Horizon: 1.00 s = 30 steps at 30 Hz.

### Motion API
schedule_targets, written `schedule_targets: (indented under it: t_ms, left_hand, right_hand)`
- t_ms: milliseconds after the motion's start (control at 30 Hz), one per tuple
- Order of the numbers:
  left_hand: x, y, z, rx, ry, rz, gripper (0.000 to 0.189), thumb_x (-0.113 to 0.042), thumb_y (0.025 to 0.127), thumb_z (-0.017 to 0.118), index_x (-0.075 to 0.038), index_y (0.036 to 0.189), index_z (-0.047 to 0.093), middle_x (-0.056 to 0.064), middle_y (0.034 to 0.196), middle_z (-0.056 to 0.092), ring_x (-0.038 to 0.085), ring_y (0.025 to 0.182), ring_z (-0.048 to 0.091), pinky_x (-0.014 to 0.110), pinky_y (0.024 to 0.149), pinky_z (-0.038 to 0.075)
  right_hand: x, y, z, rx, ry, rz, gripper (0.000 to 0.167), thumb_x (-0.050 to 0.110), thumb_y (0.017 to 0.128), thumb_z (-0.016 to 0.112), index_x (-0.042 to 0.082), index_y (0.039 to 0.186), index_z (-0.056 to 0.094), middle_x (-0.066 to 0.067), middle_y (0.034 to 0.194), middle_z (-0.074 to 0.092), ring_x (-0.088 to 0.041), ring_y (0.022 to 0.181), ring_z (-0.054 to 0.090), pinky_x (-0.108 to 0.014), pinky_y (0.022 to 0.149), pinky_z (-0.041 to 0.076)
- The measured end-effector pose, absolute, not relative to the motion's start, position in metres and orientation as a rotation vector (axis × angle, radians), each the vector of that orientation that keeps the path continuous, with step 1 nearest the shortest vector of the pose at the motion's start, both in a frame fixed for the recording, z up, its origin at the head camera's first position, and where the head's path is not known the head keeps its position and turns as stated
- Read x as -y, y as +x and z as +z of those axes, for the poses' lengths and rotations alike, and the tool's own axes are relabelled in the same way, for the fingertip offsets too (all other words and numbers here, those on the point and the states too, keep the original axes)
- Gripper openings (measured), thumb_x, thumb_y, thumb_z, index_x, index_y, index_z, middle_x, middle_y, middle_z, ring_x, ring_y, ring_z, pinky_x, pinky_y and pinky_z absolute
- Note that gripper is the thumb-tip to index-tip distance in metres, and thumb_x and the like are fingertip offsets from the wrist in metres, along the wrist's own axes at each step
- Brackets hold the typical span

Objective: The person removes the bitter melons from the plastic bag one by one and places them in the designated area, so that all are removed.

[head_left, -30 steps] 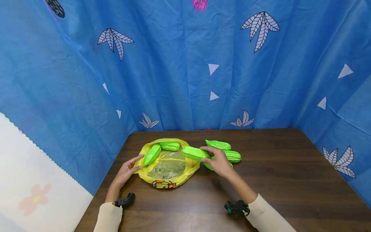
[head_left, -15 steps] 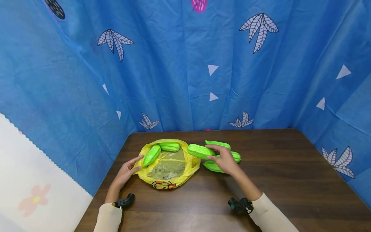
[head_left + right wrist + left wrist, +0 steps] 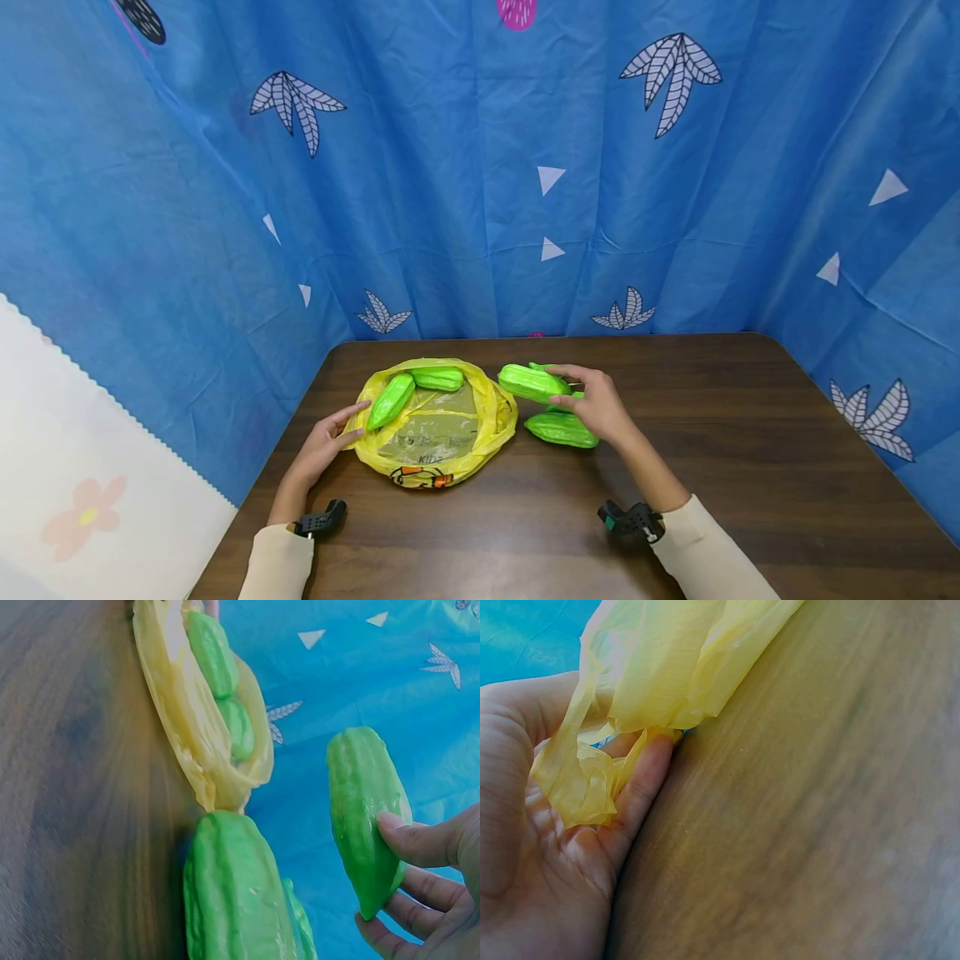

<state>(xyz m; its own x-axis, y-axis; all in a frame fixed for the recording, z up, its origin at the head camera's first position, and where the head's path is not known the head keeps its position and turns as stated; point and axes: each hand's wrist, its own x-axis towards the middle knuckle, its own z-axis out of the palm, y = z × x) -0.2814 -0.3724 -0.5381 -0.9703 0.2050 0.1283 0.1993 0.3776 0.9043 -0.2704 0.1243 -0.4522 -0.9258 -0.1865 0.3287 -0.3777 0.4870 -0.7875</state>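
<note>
My right hand (image 3: pixel 592 400) holds a green bitter gourd (image 3: pixel 528 382) between thumb and fingers, raised off the table. In the right wrist view this gourd (image 3: pixel 364 802) has its narrow tip toward the palm. Below the hand lie more bitter gourds (image 3: pixel 562 429), partly hidden by the hand and the held one. To the left, a yellow plastic bag (image 3: pixel 491 437) spreads its mouth wide, with two gourds (image 3: pixel 392 402) inside. My left hand (image 3: pixel 322 446) holds the bag's left rim; in the left wrist view crumpled yellow film (image 3: pixel 592 780) lies between thumb and fingers.
The brown wooden table (image 3: pixel 480 542) carries everything. A blue patterned curtain (image 3: pixel 450 208) hangs behind its far edge and along the sides. White cloth with a flower print (image 3: pixel 82 517) lies at the left. Each wrist wears a small black camera (image 3: pixel 322 519).
My right hand has moved right with its gourd, from over the bag's right rim to over the loose gourds. The left hand and the bag stay practically where they were.
</note>
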Motion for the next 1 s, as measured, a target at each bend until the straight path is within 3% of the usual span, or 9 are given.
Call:
schedule_targets:
  t_ms: [433,700,1000]
  left_hand:
    - [0.372,-0.280,-0.533,-2.594,0.364,1.702,0.056,-0.014,0.098,0.068,-0.004,0.149,0.049,0.019,0.156,0.043,0.042,0.151,0.021,0.071,0.115,0.015]
    - [0.370,-0.280,-0.534,-2.597,0.355,1.695,0.055,-0.016,0.098,0.068,-0.005,0.149,0.051,0.017,0.156,0.044,0.041,0.151,0.021,0.070,0.116,0.013]
    - [0.371,-0.280,-0.534,-2.608,0.355,1.687,0.055,-0.015,0.098,0.067,-0.003,0.149,0.049,0.019,0.156,0.043,0.043,0.150,0.022,0.072,0.114,0.014]
  right_hand:
    - [-0.144,-0.278,-0.448,2.511,0.461,1.383,0.045,0.000,0.084,0.080,0.005,0.128,0.070,-0.015,0.124,0.070,-0.034,0.109,0.065,-0.050,0.088,0.056]
    - [-0.158,-0.280,-0.445,2.512,0.418,1.415,0.047,0.001,0.086,0.079,0.005,0.131,0.068,-0.016,0.128,0.069,-0.035,0.119,0.063,-0.054,0.093,0.054]
    - [-0.173,-0.283,-0.449,2.502,0.381,1.384,0.047,0.001,0.086,0.079,0.003,0.132,0.067,-0.018,0.126,0.069,-0.036,0.115,0.064,-0.052,0.090,0.055]
